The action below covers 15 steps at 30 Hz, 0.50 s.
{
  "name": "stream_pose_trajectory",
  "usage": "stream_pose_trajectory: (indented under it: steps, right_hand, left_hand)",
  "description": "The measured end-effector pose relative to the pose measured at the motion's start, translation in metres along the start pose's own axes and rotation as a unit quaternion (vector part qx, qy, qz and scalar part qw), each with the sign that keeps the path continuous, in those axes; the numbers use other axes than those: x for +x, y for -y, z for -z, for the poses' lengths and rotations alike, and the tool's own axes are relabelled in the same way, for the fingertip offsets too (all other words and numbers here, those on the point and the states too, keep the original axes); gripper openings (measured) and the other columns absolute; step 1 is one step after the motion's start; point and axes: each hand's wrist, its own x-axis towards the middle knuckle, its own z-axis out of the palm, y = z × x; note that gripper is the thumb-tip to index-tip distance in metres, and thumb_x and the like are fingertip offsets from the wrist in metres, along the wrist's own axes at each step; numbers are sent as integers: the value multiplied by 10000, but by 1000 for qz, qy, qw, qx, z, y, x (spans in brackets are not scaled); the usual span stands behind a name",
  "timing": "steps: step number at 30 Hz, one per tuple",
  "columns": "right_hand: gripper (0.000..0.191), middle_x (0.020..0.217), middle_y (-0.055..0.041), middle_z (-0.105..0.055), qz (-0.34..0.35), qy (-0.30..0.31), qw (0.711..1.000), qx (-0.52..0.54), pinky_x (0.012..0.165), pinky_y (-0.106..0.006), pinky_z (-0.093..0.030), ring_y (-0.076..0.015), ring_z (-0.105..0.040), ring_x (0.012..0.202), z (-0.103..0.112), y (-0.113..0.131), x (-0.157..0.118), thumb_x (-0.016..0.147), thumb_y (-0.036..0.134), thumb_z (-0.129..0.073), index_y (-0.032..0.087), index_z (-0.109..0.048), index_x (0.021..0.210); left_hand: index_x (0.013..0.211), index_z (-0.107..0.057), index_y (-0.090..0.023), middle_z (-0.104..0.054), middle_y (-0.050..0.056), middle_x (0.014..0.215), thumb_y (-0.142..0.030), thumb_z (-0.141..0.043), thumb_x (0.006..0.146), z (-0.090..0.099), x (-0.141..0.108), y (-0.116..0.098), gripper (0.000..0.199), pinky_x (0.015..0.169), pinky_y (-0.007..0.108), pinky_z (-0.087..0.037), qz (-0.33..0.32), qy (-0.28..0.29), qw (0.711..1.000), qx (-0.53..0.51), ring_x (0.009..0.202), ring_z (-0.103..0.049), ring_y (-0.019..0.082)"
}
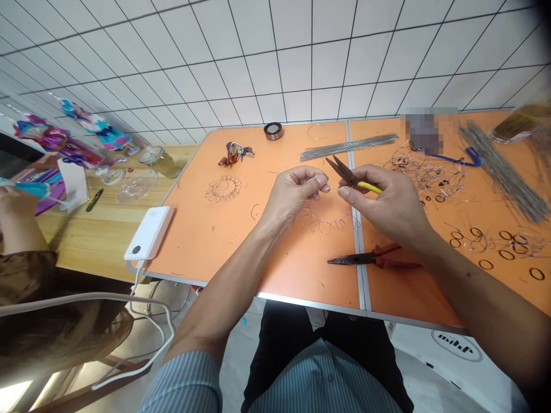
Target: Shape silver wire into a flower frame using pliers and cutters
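Note:
My left hand pinches a thin wire ring with looped, petal-like edges that hangs below the fingers over the orange table. In my right hand are long-nose pliers with yellow handles, their dark jaws spread apart and pointing up and left, close to the left fingertips. A second pair of pliers, with red handles, lies on the table below my right hand. Another looped wire ring rests flat on the table to the left.
Bundles of straight wire lie at the back, with tangled wire and small dark rings on the right. Keys, a tape roll and a white power bank are leftward. Another person's arm shows at far left.

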Motion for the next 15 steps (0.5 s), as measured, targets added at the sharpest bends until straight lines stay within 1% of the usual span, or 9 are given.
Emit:
stream_pose_trajectory:
  steps: [6,10,15]
  right_hand:
    - [78,916,-22,-822,-48,19,998,36,723,-385,-610,-237,-758,822,2,0,1,887,296,-822,277,-845,959]
    - [32,883,-19,-783,-53,22,998,38,700,-376,-576,-224,-724,792,1,1,0,894,269,-812,281,-822,923]
    - [39,798,-3,-713,-71,26,996,40,636,-354,-507,-200,-645,716,3,5,0,888,253,-804,286,-811,907]
  left_hand:
    - [787,-772,-187,-779,20,797,-589,-1077,674,3,1,-5,517,664,248,-496,30,26,999,-6,665,-590,88]
    - [797,-781,-191,-797,14,815,-564,-1093,663,2,0,-6,504,657,248,-505,41,21,999,-12,640,-583,79]
    - [814,-792,-184,-815,23,812,-535,-1110,632,3,0,-7,507,631,237,-500,58,12,998,-29,620,-597,75]
